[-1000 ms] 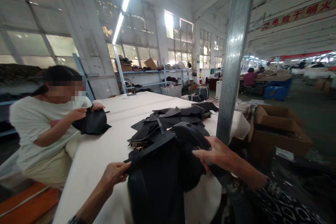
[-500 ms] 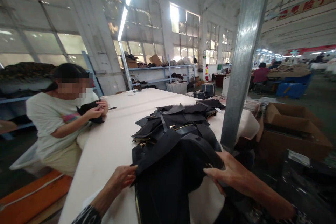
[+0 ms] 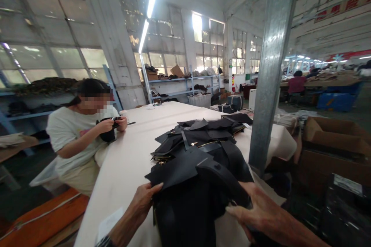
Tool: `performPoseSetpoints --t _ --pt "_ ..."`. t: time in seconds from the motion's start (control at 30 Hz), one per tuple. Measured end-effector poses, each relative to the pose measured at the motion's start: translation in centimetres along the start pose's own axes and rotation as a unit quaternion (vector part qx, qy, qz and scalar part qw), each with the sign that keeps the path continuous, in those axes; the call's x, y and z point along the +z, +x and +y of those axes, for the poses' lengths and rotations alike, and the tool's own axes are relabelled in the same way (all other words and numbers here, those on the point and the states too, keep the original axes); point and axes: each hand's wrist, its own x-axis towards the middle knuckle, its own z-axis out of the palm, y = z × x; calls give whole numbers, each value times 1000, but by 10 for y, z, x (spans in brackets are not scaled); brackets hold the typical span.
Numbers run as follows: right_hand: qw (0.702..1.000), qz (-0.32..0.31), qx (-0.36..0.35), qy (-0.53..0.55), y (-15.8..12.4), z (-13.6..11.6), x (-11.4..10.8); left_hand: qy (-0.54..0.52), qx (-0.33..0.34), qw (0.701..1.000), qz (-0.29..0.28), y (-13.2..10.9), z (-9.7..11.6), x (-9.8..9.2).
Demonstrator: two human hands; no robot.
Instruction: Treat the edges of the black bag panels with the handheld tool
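Black leather bag parts (image 3: 199,135) are heaped in the middle of a long white-covered work table (image 3: 121,170), with gold-coloured zip edges and dark straps showing among them, and a large black leather panel (image 3: 185,216) is drawn toward the camera at the near end of the heap, its lower part hanging over the table's near edge. From the head view, the left hand (image 3: 142,204) is seen half open, its fingers curled around the panel's left edge, so that the leather is held there. The right hand (image 3: 261,216) is laid over the panel's right fold with the fingers spread and lightly bent; whether the leather is actually gripped cannot be told, as the thumb is hidden. A small white paper slip (image 3: 108,224) is lying on the table just beside the left wrist. A galvanised steel post (image 3: 269,73) is standing just past the heap on the right, and an open cardboard box (image 3: 333,150) is placed beyond it. At the table's left side a seated co-worker (image 3: 78,135) is seen holding a small black item (image 3: 107,135) in both hands, an orange bench (image 3: 43,216) being placed in front
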Motion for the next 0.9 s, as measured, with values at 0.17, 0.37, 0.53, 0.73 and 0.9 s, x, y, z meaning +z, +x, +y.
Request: performPoseSetpoints --t 0.17,0.37,0.53,0.73,0.9 --pt "999 -36 -1 -6 -5 -25 10 -31 61 996 -48 -19 20 13" --pt "997 -50 -61 -2 6 -41 31 -72 84 989 -96 -41 31 27" --pt "994 -67 -87 1 18 -55 42 -60 113 984 -120 -45 31 25" --pt "988 -75 -127 45 17 -67 33 42 145 980 -126 -46 43 17" --pt "988 40 -147 26 9 -66 6 170 316 933 33 -38 96 -1"
